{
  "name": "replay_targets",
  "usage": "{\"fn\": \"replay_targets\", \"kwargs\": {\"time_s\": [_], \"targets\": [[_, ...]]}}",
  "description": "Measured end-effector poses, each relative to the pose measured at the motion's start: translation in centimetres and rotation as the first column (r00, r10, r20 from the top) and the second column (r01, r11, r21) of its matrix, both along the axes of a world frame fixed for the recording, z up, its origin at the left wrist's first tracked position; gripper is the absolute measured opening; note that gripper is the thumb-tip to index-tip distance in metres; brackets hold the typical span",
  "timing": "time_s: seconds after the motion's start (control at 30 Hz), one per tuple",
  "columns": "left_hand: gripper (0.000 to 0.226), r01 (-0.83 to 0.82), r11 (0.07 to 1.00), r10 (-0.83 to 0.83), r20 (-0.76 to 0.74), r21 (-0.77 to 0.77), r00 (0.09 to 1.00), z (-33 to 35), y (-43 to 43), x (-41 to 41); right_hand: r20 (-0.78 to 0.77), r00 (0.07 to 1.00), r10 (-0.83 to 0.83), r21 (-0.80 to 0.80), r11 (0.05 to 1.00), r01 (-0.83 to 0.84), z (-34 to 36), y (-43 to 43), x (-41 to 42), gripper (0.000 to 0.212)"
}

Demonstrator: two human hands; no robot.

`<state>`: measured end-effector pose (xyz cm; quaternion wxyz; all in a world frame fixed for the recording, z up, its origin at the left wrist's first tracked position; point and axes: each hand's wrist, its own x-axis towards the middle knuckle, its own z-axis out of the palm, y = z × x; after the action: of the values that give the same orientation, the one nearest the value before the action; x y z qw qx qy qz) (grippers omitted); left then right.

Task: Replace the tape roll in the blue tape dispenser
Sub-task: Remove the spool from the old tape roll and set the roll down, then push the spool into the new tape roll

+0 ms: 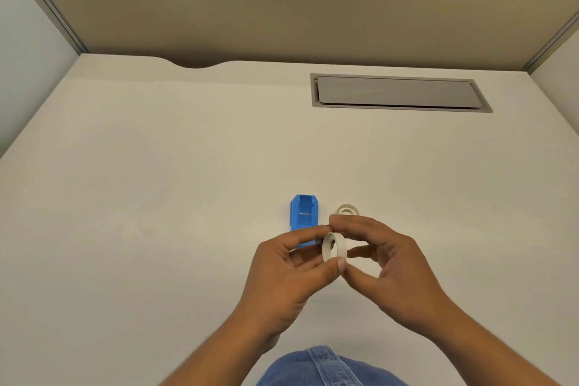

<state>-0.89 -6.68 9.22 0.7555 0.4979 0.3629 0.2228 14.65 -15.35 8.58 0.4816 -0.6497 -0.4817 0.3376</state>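
Note:
A white tape roll (334,247) is held upright above the desk, pinched between the thumb and fingers of my left hand (288,273). My right hand (388,263) touches the roll's right side and top with its fingertips. The blue tape dispenser (303,217) lies on the desk just beyond my left hand, its open cavity facing up with no roll inside; its near end is hidden by my fingers. A second white tape roll (347,209) lies flat on the desk to the dispenser's right, just past my right fingers.
The white desk (156,197) has a grey cable hatch (398,92) set into it at the back right. Beige partition walls (282,9) close off the back and sides. A denim-clad knee (322,367) shows at the bottom edge.

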Motion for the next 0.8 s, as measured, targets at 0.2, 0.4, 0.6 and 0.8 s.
{"fn": "replay_targets", "kwargs": {"time_s": [0.2,0.4,0.6,0.8], "targets": [[0.037,-0.018,1.000,0.018,-0.007,-0.005,1.000,0.1,0.0,0.2,0.150,0.989,-0.014,0.036,0.999,0.008,0.1,0.3,-0.3,0.046],[0.026,-0.131,0.991,0.131,-0.042,-0.005,0.991,-0.5,0.7,0.0,0.038,0.994,-0.105,0.038,0.994,0.104,-0.3,0.5,0.5,0.047],[0.013,-0.173,0.985,0.172,-0.060,-0.012,0.983,-1.4,1.0,-0.2,0.077,0.958,-0.277,-0.103,0.953,0.284,-3.3,1.3,3.8,0.042],[0.025,-0.151,0.988,0.150,-0.059,-0.014,0.987,-1.6,0.8,-0.2,0.396,0.890,-0.225,-0.254,0.905,0.341,-6.7,1.7,8.1,0.041]]}}
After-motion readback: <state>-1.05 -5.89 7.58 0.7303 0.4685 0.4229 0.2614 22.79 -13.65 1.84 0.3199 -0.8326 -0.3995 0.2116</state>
